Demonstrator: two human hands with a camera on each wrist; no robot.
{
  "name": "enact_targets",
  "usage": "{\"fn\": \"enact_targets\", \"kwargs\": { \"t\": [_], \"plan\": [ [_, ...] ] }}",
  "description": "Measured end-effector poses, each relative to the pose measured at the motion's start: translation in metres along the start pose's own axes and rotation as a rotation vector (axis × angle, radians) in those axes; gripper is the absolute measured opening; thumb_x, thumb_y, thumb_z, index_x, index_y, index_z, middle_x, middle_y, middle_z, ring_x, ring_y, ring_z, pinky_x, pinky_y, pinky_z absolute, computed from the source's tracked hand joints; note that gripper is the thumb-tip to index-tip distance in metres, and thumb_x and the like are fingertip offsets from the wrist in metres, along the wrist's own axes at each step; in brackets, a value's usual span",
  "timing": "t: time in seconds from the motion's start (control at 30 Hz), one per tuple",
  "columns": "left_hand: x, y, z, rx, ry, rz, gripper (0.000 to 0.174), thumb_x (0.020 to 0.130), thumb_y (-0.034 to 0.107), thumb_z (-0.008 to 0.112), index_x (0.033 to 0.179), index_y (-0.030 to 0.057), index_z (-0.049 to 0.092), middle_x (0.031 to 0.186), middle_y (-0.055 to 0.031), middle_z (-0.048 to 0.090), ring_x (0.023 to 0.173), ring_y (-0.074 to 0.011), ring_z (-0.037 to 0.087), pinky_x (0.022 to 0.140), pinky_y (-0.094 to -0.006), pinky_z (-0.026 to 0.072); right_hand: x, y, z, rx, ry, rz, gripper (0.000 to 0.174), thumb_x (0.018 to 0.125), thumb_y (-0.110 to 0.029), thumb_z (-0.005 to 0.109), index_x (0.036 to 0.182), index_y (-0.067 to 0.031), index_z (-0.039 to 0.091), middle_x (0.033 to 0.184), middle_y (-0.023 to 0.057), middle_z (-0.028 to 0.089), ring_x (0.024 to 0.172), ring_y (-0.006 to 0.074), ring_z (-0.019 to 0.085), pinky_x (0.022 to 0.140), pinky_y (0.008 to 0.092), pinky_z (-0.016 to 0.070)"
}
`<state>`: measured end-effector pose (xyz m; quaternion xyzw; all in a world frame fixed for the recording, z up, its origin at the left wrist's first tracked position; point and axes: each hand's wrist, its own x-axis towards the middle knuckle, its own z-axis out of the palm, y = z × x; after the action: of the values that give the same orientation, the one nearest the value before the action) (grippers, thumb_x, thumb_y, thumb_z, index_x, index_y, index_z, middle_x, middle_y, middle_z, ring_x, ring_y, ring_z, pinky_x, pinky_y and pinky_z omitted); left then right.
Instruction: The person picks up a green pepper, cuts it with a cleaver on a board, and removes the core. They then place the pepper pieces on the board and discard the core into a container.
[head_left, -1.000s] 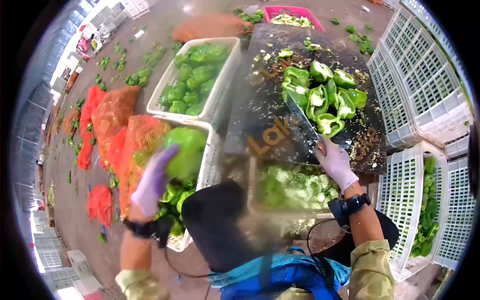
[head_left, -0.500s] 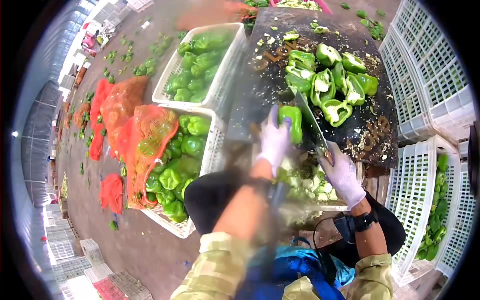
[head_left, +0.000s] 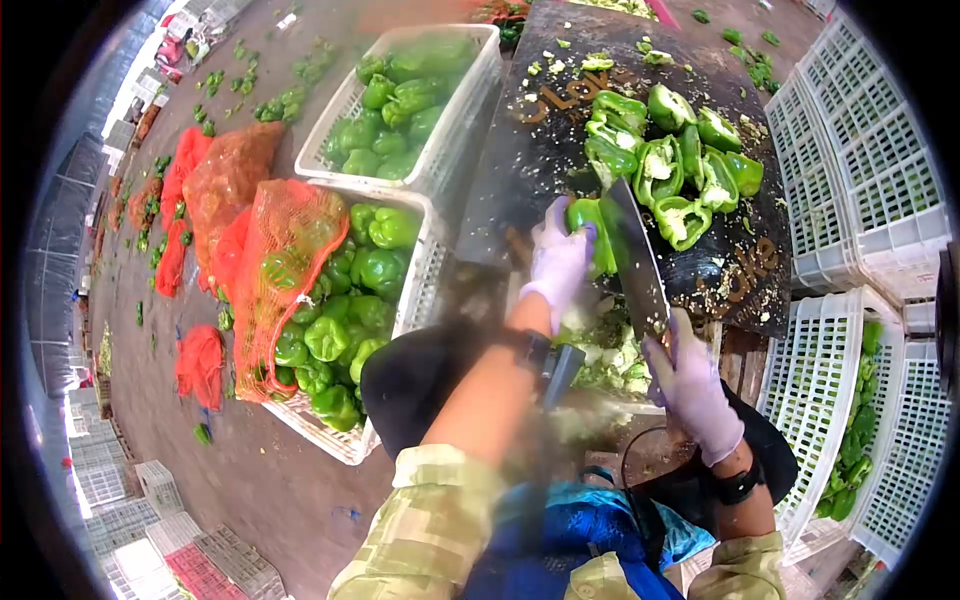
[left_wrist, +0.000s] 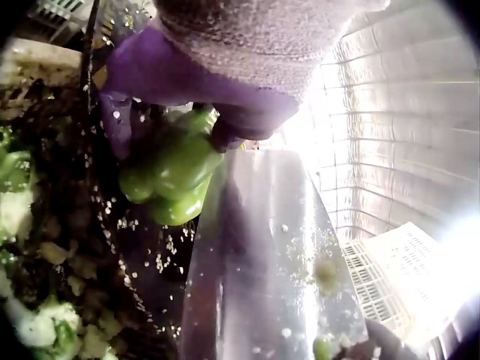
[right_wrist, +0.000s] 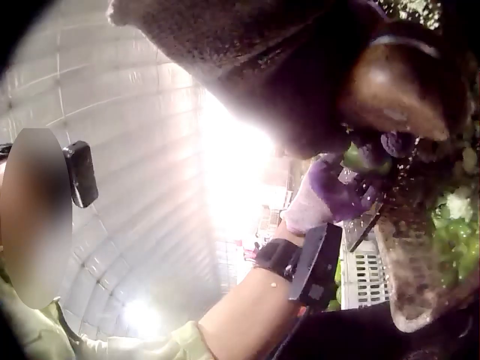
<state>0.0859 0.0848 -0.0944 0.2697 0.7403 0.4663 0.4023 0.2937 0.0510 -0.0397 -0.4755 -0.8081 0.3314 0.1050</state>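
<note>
Green pepper (head_left: pixel 603 240) held beside a broad knife (head_left: pixel 638 262)

On my remote feed, the left hand (head_left: pixel 558 258) gripped the pepper, its purple-coated fingers curled round it, over the near part of the dark, lettered worktop (head_left: pixel 552 152). The right hand (head_left: pixel 694 388) had its fingers closed round the knife's brown handle (right_wrist: pixel 401 86). The blade slanted away from me toward the far left, just right of the pepper; I could not tell whether the two touched.

Farther off and to the right, I saw cut peppers (head_left: pixel 660 166) heaped on the worktop, among scattered pale seeds. Below its near edge lay pale green scraps (head_left: pixel 618 368), partly blurred in my view. To the left, I had a near crate (head_left: pixel 428 262) and a far crate (head_left: pixel 484 62) of green peppers, with a red net bag (head_left: pixel 285 255) across the near one's left side. To the right stood a white crate (head_left: pixel 812 385) holding more green pieces.
</note>
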Motion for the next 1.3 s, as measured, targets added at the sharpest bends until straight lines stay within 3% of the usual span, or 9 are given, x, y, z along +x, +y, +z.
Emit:
{"fn": "enact_targets", "kwargs": {
  "t": [0.27, 0.43, 0.5, 0.67, 0.77, 0.9, 1.0, 1.1, 1.3],
  "plan": [
    [0.031, -0.056, 0.007, -0.273, -0.038, 0.064, 0.059, 0.084, 0.022, 0.064, 0.137, 0.0078, 0.041, 0.13, -0.0229, 0.042, 0.11, -0.0327, 0.053, 0.089, -0.0368, 0.0495, 0.091, -0.016, 0.031, 0.114, -0.298, 0.246, 0.031, 0.092, -0.018, 0.053, 0.112, 0.0012, 0.041, 0.071, 0.0181, 0.061, 0.061, 0.0314, 0.063, 0.059, 0.0426, 0.0517],
    [0.009, -0.025, -0.004, -0.193, -0.045, -0.015, 0.064, 0.088, 0.014, 0.06, 0.143, 0.0054, 0.028, 0.127, -0.0171, 0.052, 0.112, -0.024, 0.053, 0.093, -0.0318, 0.0469, 0.086, 0.044, 0.08, -0.013, 0.058, -0.074, 0.052, 0.088, -0.019, 0.06, 0.13, 0.0055, 0.04, 0.085, 0.0249, 0.062, 0.077, 0.0355, 0.064, 0.065, 0.0446, 0.0493],
    [0.034, -0.031, 0.018, -0.47, -0.033, -0.056, 0.063, 0.087, 0.013, 0.059, 0.144, 0.0103, 0.03, 0.115, -0.0138, 0.058, 0.093, -0.0221, 0.06, 0.071, -0.0356, 0.0537, 0.099, 0.021, 0.048, 0.068, -0.001, -0.012, 0.054, 0.091, -0.02, 0.058, 0.134, 0.0057, 0.04, 0.113, 0.0274, 0.06, 0.103, 0.0337, 0.061, 0.087, 0.0403, 0.0473],
    [0.027, 0.051, -0.022, -0.797, -0.255, -0.124, 0.064, 0.086, 0.009, 0.058, 0.144, 0.0076, 0.031, 0.11, -0.0078, 0.059, 0.094, -0.0163, 0.054, 0.071, -0.0296, 0.0479, 0.151, 0.058, 0.009, -0.079, 0.199, -0.086, 0.043, 0.094, -0.023, 0.057, 0.131, -0.0028, 0.048, 0.104, 0.015, 0.066, 0.081, 0.0224, 0.064, 0.069, 0.0353, 0.0508],
    [0.024, 0.045, -0.125, -0.522, -0.403, 0.086, 0.054, 0.087, 0.027, 0.063, 0.134, 0.0082, 0.045, 0.105, -0.0049, 0.06, 0.09, -0.0151, 0.055, 0.069, -0.029, 0.0476, 0.126, 0.016, 0.009, 0.001, 0.332, -0.141, 0.035, 0.096, -0.016, 0.054, 0.127, -0.0024, 0.048, 0.093, 0.0091, 0.063, 0.068, 0.0123, 0.056, 0.054, 0.0257, 0.0442],
    [-0.025, -0.028, -0.29, 0.169, -0.087, 0.115, 0.055, 0.084, 0.032, 0.066, 0.125, -0.0012, 0.053, 0.103, -0.0072, 0.06, 0.088, -0.0144, 0.055, 0.075, -0.028, 0.0468, 0.071, -0.032, 0.033, 0.557, -0.115, 0.034, 0.036, 0.093, -0.008, 0.056, 0.128, -0.0044, 0.048, 0.078, 0.0, 0.054, 0.054, 0.0043, 0.041, 0.046, 0.0207, 0.0355],
    [-0.083, -0.137, -0.379, 0.356, -0.173, -0.077, 0.051, 0.083, 0.023, 0.072, 0.122, -0.0035, 0.054, 0.095, -0.0024, 0.062, 0.083, -0.0074, 0.054, 0.072, -0.0242, 0.0463, 0.073, -0.037, 0.04, 0.199, -0.37, 0.071, 0.041, 0.092, -0.009, 0.057, 0.129, 0.0034, 0.046, 0.086, 0.0049, 0.059, 0.064, 0.0086, 0.052, 0.055, 0.0243, 0.0441],
    [-0.139, -0.181, -0.387, 0.521, -0.069, -0.437, 0.083, 0.07, 0.028, 0.082, 0.135, -0.004, 0.04, 0.1, -0.0128, 0.063, 0.089, -0.0187, 0.06, 0.076, -0.0312, 0.0488, 0.101, 0.032, 0.061, 0.189, -0.09, -0.079, 0.043, 0.093, -0.014, 0.058, 0.129, 0.0062, 0.046, 0.11, 0.0181, 0.064, 0.1, 0.0199, 0.061, 0.09, 0.0312, 0.045],
    [-0.157, -0.223, -0.345, 1.242, 0.052, -0.596, 0.073, 0.071, 0.027, 0.07, 0.137, 0.0146, 0.041, 0.125, -0.0236, 0.055, 0.118, -0.0357, 0.054, 0.097, -0.0445, 0.0443, 0.105, 0.023, 0.048, -0.251, -0.001, -0.019, 0.053, 0.091, -0.026, 0.059, 0.136, -0.0036, 0.043, 0.105, 0.0203, 0.065, 0.095, 0.0341, 0.064, 0.082, 0.0402, 0.0485]
  ]
}}
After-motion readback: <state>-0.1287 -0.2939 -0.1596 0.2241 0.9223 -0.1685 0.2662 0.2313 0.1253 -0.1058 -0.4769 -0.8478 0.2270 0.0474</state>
